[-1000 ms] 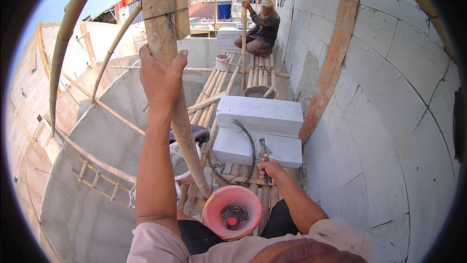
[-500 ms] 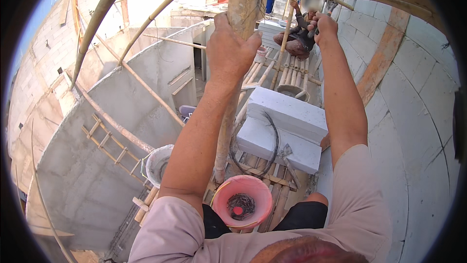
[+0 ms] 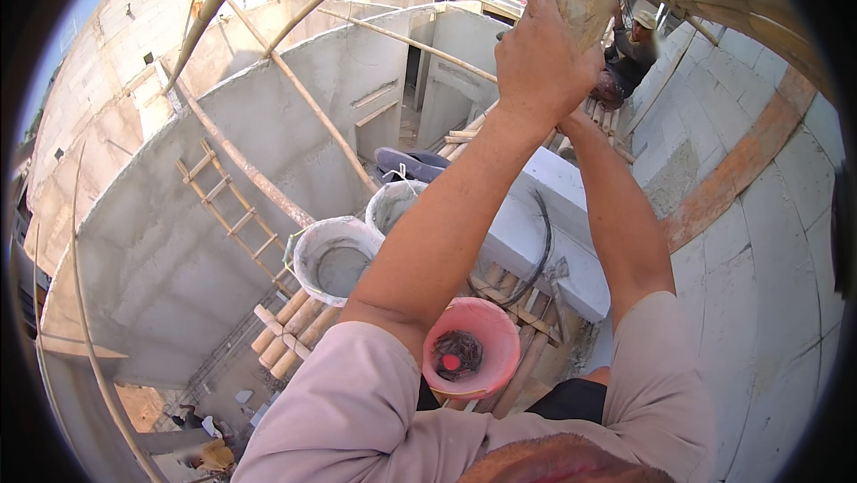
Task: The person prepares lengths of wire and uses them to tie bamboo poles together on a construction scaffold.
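My left hand (image 3: 543, 68) is closed around a thick upright bamboo pole (image 3: 591, 1), near the top of the view. Dark wire binds the pole above my hand. My right hand (image 3: 580, 119) has come in close behind my left hand and the pole. Its fingers are hidden, so I cannot tell what they hold. A small dark tip (image 3: 503, 36) shows beside my left hand; its kind is unclear. Below my arms stands a pink bucket (image 3: 512, 340) holding nails or short dark metal pieces and a round red thing. Next to it a coil of dark wire (image 3: 546, 242) lies against white blocks (image 3: 527, 231).
Two pale buckets (image 3: 302, 262) stand left on bamboo poles (image 3: 290, 340); one holds grey mortar. A hammer-like tool (image 3: 557, 273) lies by the blocks. A block wall (image 3: 759, 304) rises at right. Another person (image 3: 630, 59) crouches beyond the pole. A bamboo ladder (image 3: 228, 206) leans far below.
The view has swung left, showing more mortar buckets. My right hand, earlier raised apart at the right with a dark tool, is now behind my left hand. The left still grips the pole.
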### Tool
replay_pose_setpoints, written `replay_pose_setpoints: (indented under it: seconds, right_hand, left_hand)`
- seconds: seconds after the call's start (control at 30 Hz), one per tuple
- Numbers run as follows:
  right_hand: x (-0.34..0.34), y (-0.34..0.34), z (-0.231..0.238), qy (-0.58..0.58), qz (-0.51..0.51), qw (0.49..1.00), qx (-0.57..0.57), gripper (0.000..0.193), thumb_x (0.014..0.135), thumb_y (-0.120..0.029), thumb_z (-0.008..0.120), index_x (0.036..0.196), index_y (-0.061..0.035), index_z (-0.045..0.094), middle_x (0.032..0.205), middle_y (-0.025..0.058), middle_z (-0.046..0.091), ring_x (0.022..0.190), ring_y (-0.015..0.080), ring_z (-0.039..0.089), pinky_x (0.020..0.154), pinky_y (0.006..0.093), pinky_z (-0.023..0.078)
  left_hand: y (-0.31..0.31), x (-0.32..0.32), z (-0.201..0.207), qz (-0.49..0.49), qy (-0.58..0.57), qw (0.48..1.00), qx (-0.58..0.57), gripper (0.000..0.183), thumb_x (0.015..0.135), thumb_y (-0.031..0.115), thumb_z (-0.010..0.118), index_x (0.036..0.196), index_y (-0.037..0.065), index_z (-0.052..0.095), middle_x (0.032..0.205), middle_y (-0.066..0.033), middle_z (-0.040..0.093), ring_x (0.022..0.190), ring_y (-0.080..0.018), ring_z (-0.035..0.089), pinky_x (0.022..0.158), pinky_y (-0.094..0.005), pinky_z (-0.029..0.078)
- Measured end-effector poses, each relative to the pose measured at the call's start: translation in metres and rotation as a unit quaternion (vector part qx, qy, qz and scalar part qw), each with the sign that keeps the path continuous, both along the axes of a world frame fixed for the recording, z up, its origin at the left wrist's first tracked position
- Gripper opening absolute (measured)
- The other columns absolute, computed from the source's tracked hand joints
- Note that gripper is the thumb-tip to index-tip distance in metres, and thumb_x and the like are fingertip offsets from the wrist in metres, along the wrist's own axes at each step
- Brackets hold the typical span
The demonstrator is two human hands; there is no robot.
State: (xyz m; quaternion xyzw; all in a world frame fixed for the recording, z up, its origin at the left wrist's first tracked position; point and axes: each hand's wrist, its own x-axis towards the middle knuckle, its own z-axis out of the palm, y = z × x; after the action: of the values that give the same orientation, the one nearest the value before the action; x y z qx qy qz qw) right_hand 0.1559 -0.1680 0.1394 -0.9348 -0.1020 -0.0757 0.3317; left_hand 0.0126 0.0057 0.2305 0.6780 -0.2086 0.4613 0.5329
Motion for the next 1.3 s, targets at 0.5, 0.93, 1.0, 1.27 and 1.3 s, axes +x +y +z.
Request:
replay_pose_setpoints:
  seconds: [0.5,0.93,1.0,1.27,1.3]
  right_hand:
    - [-0.259,-0.062,-0.282,0.309,-0.192,0.876,0.316,0.016,0.096,-0.012,0.068,0.092,-0.0067,0.053,0.068,0.0006,0.051,0.052,0.0116,0.05,0.045,0.0312,0.042]
    - [-0.348,-0.066,-0.416,0.333,-0.415,0.551,0.643,0.009,0.098,-0.006,0.056,0.091,-0.0004,0.056,0.072,0.0111,0.056,0.059,0.0254,0.061,0.052,0.0441,0.058]
    - [-0.344,-0.064,-0.412,0.344,-0.408,0.552,0.64,0.007,0.098,-0.005,0.057,0.093,-0.0002,0.056,0.072,0.011,0.056,0.059,0.0258,0.061,0.052,0.0449,0.059]
    - [-0.343,-0.052,-0.419,0.358,-0.385,0.568,0.633,0.013,0.098,-0.009,0.055,0.104,0.0023,0.057,0.079,0.0154,0.063,0.061,0.0262,0.064,0.052,0.0444,0.061]
    - [-0.34,-0.053,-0.42,0.355,-0.385,0.566,0.636,0.014,0.099,-0.009,0.055,0.106,0.0028,0.057,0.081,0.0162,0.064,0.062,0.0264,0.065,0.052,0.0447,0.061]
  left_hand:
    - [-0.003,-0.018,0.01,-0.009,0.037,0.999,0.008,0.061,0.076,0.029,0.078,0.118,-0.005,0.049,0.099,-0.0307,0.07,0.095,-0.048,0.07,0.087,-0.0512,0.054]
    - [-0.002,-0.007,0.004,0.001,0.014,1.0,0.004,0.062,0.076,0.032,0.083,0.118,-0.005,0.054,0.105,-0.0238,0.068,0.098,-0.0372,0.069,0.09,-0.044,0.052]
    - [-0.001,-0.007,0.004,-0.003,0.0,1.0,-0.003,0.06,0.077,0.03,0.083,0.117,-0.005,0.056,0.107,-0.0229,0.068,0.099,-0.0363,0.068,0.091,-0.043,0.052]
    - [-0.005,-0.006,0.003,-0.023,0.011,1.0,-0.005,0.056,0.08,0.027,0.082,0.118,-0.004,0.057,0.109,-0.019,0.067,0.101,-0.0292,0.066,0.093,-0.039,0.05]
    - [-0.006,-0.006,0.004,-0.023,0.012,1.0,-0.007,0.055,0.08,0.027,0.082,0.118,-0.004,0.057,0.109,-0.0183,0.067,0.1,-0.0285,0.066,0.093,-0.0387,0.05]
